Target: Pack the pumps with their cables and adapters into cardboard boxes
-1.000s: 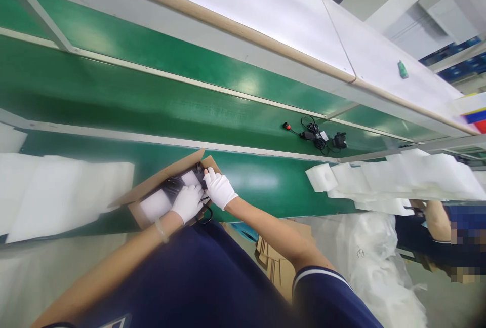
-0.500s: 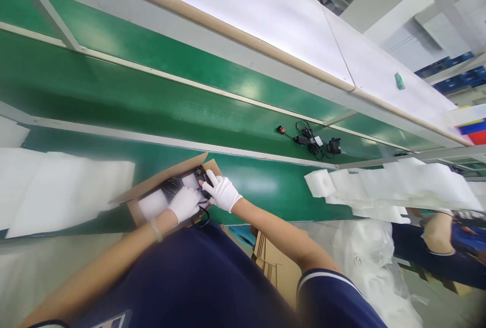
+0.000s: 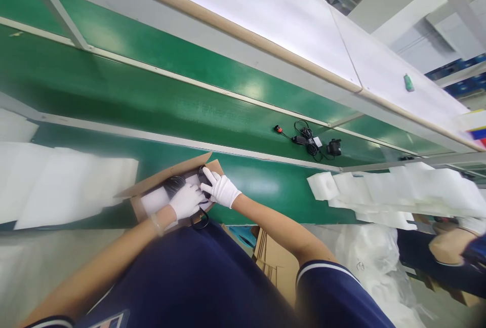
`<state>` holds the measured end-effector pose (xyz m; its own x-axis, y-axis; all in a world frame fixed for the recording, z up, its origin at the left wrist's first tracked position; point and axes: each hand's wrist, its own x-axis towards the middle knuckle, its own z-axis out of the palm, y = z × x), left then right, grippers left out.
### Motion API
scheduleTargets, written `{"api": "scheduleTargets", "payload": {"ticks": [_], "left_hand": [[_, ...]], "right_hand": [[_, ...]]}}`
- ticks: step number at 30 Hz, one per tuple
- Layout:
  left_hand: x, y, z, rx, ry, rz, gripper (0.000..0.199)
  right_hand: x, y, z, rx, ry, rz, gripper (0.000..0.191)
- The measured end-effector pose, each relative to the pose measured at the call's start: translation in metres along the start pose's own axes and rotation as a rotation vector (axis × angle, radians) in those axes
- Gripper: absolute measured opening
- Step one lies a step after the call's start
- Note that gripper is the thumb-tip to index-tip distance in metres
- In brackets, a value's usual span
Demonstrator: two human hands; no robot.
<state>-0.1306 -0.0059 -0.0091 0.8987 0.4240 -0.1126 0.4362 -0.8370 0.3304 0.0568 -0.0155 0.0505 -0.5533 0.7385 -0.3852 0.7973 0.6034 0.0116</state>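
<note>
In front of me, an open cardboard box [image 3: 167, 172] sits tilted near the belt's close edge. White foam [image 3: 155, 201] and a coiled black cable [image 3: 173, 185] lie inside it. My left hand [image 3: 187, 200], in a white glove, reaches into the box with its fingers curled at a black cable, part of which loops out over the near side. My right hand [image 3: 222, 189], also gloved, is at the box's right end with thumb and fingers around a black device [image 3: 203, 175]. The device is mostly hidden by the fingers.
White foam sheets [image 3: 76, 181] lie left of the box, and a row of foam pieces [image 3: 391, 189] lies right. Farther back on the green belt [image 3: 159, 100] are a black cabled device [image 3: 312, 143] and a red-tipped connector [image 3: 278, 129]. Another person's arm [image 3: 450, 247] shows at far right.
The view has shifted slightly. My right hand's fingers have moved a little over the black device; my left hand stays inside the box.
</note>
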Motion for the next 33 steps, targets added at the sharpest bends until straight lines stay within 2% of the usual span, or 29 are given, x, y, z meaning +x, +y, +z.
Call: {"api": "scheduleTargets", "payload": {"ticks": [3, 7, 11, 12, 16, 20, 22, 25, 29, 31, 33], "left_hand": [[0.001, -0.002, 0.002, -0.033, 0.01, 0.03, 0.024], [0.008, 0.004, 0.008, -0.041, 0.015, -0.009, 0.022], [0.016, 0.011, 0.011, -0.034, 0.007, -0.092, 0.023], [0.016, 0.011, 0.011, -0.035, 0.005, -0.101, 0.024], [0.007, 0.01, 0.007, -0.058, 0.013, -0.085, 0.018], [0.002, 0.013, 0.003, -0.061, 0.003, -0.11, 0.02], [0.005, 0.016, 0.003, -0.062, -0.007, -0.131, 0.021], [0.009, 0.02, 0.004, -0.066, -0.014, -0.179, 0.022], [0.011, 0.026, 0.008, -0.055, -0.005, -0.301, 0.024], [0.009, 0.032, 0.012, -0.046, 0.007, -0.387, 0.026], [0.007, 0.039, 0.017, -0.04, 0.022, -0.471, 0.028]], "right_hand": [[0.003, 0.002, -0.002, -0.039, -0.02, -0.032, 0.056], [0.005, 0.001, 0.001, -0.062, -0.02, -0.027, 0.051], [0.005, 0.0, 0.007, -0.073, 0.036, -0.011, 0.026], [0.006, 0.001, 0.008, -0.073, 0.05, -0.01, 0.024], [0.009, 0.001, 0.005, -0.061, 0.046, -0.043, 0.027], [0.013, 0.004, 0.001, -0.063, 0.005, -0.106, 0.06], [0.014, 0.006, 0.001, -0.076, -0.008, -0.129, 0.065], [0.016, 0.007, 0.005, -0.1, -0.006, -0.119, 0.058], [0.018, 0.005, 0.011, -0.107, 0.026, -0.128, 0.063], [0.02, 0.001, 0.016, -0.113, 0.065, -0.117, 0.053], [0.022, -0.005, 0.022, -0.109, 0.098, -0.081, 0.035]]}}
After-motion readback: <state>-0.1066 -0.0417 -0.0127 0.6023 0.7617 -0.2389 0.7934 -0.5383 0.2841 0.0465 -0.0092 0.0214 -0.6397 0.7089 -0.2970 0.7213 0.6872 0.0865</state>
